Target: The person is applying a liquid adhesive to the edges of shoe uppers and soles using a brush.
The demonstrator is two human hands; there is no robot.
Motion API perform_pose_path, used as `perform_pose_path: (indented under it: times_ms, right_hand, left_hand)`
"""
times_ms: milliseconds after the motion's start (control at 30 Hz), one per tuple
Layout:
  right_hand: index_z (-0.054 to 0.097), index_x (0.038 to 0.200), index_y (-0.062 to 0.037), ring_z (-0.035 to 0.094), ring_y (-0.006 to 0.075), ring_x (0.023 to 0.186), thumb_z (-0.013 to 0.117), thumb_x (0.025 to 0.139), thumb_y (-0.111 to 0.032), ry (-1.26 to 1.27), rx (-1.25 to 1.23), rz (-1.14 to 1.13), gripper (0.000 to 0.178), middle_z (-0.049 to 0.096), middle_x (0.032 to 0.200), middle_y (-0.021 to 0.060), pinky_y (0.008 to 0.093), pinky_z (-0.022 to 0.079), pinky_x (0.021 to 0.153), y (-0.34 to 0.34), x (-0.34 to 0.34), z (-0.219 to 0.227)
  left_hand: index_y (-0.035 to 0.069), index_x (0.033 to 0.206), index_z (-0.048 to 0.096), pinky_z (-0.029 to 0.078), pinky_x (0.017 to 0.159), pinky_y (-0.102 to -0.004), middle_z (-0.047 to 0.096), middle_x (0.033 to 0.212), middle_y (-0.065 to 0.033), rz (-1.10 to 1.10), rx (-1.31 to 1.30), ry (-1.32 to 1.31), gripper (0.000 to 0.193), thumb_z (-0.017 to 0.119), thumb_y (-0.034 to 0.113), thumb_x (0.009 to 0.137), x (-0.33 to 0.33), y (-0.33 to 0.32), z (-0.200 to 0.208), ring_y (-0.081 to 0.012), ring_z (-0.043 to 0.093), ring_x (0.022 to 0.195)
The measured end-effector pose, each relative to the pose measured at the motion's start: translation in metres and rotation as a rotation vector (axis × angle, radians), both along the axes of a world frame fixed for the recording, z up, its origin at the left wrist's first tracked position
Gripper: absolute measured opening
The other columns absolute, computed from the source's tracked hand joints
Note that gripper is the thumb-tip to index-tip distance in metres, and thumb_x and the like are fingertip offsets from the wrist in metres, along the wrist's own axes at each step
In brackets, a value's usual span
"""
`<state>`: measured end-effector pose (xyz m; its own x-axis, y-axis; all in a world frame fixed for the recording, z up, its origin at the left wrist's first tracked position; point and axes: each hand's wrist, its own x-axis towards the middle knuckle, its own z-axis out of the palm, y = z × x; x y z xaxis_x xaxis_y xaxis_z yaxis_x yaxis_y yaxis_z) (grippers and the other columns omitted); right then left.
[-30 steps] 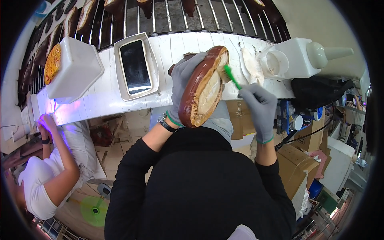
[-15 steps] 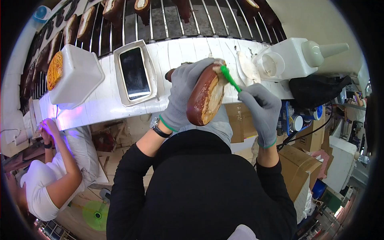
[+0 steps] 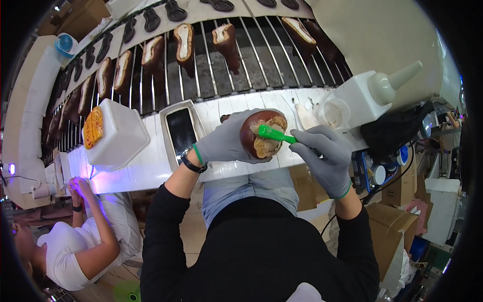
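In front of my waist, over the white bench edge, my gloved left hand grips a brown leather shoe upper. One rounded end of it faces me, and its pale, rough-edged underside shows. Pinched in my gloved right hand is a green-handled brush. The brush head lies against the upper's underside; its bristles are partly hidden. Close behind my left wrist stands a white tray with a dark, shiny inside.
Beyond the bench, a rack of metal bars carries several brown shoe uppers. Dark soles line its far side. White plastic containers stand left and right. A person in white sits at left; cardboard boxes stand at right.
The upper has turned from lengthwise to end-on, facing me. The brush has moved from its far end onto the near underside. My view has shifted, showing more of the rack.
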<state>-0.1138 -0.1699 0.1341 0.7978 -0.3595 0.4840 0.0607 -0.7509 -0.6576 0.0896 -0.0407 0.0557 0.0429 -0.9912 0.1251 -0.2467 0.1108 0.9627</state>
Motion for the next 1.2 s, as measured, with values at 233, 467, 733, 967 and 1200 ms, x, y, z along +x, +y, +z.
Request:
perform_pose_path:
  times_ms: [233, 467, 733, 967, 1200]
  right_hand:
    - [0.07, 0.092, -0.0069, 0.061, 0.0201, 0.059, 0.078, 0.075, -0.012, -0.065, -0.521, 0.037, 0.02, 0.061, 0.072, 0.0064, 0.0314, 0.045, 0.05, -0.035, 0.028, 0.03]
    - [0.068, 0.094, -0.0125, 0.058, 0.0173, 0.061, 0.075, 0.076, -0.021, 0.134, -0.772, 0.093, 0.021, 0.058, 0.074, 0.0007, 0.0309, 0.045, 0.051, -0.056, 0.038, 0.052]
    - [0.071, 0.086, -0.0101, 0.059, 0.023, 0.062, 0.073, 0.08, -0.022, 0.082, -0.308, -0.044, 0.013, 0.058, 0.073, 0.0052, 0.0326, 0.046, 0.054, -0.073, 0.051, 0.057]
    - [0.072, 0.084, -0.0101, 0.061, 0.0247, 0.067, 0.072, 0.081, -0.026, 0.573, -0.456, 0.328, 0.016, 0.062, 0.077, 0.0047, 0.0352, 0.048, 0.062, -0.083, 0.041, 0.061]
    - [0.072, 0.092, -0.0083, 0.065, 0.0284, 0.078, 0.07, 0.078, -0.024, 0.435, -0.029, -0.416, 0.021, 0.068, 0.084, 0.0111, 0.0375, 0.05, 0.07, -0.121, -0.049, 0.01]
  left_hand:
    - [0.004, 0.125, 0.056, 0.051, 0.094, -0.0283, 0.065, 0.119, -0.0065, -0.307, 0.201, -0.119, 0.07, 0.09, 0.017, 0.066, 0.043, -0.034, 0.018, -0.0152, 0.062, 0.105]
    - [0.0, 0.116, 0.062, 0.055, 0.068, -0.0246, 0.07, 0.097, -0.0063, -0.559, 0.185, -0.09, 0.053, 0.085, 0.017, 0.072, 0.07, -0.069, 0.016, -0.0101, 0.064, 0.08]
    - [0.003, 0.126, 0.057, 0.05, 0.095, -0.0299, 0.065, 0.12, -0.0076, -0.567, 0.396, 0.0, 0.068, 0.089, 0.019, 0.068, 0.082, -0.085, -0.008, -0.0144, 0.061, 0.107]
    - [-0.002, 0.12, 0.06, 0.057, 0.076, -0.0277, 0.068, 0.111, -0.0097, -0.49, 0.236, 0.069, 0.061, 0.087, 0.016, 0.069, 0.082, -0.073, 0.006, -0.0135, 0.064, 0.092]
    - [0.002, 0.123, 0.058, 0.05, 0.095, -0.0314, 0.064, 0.117, -0.0067, 0.052, 0.238, 0.186, 0.066, 0.089, 0.011, 0.066, 0.062, -0.031, -0.01, -0.0152, 0.06, 0.106]
